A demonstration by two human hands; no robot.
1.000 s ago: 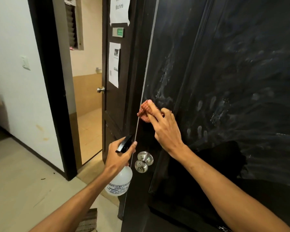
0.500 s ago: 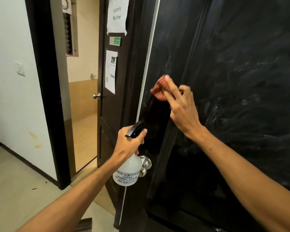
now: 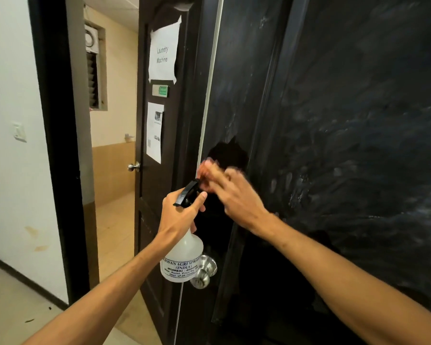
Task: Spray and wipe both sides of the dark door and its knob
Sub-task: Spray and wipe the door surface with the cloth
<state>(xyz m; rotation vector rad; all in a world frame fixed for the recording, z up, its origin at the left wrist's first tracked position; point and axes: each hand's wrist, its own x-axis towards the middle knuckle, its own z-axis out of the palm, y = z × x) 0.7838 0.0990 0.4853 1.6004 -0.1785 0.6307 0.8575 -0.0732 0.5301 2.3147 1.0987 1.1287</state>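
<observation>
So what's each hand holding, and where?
The left hand grips the spray bottle by its neck, under the black nozzle; the right hand presses a reddish cloth on the door.

Right hand (image 3: 237,195) presses red cloth (image 3: 205,170) on dark door (image 3: 334,120) above the knob (image 3: 204,271); left hand (image 3: 179,215) grips spray bottle (image 3: 182,260) beside it.

Door (image 3: 334,120) black, whitish streaks; cloth (image 3: 205,170) reddish; bottle (image 3: 184,255) translucent white, black trigger (image 3: 187,192); knob (image 3: 204,272) silver

I'm standing in a shared residential corridor: paper sign (image 3: 162,54) reading "Laundry Machine" on far door (image 3: 157,195), tiled room (image 3: 112,170) beyond.
</observation>
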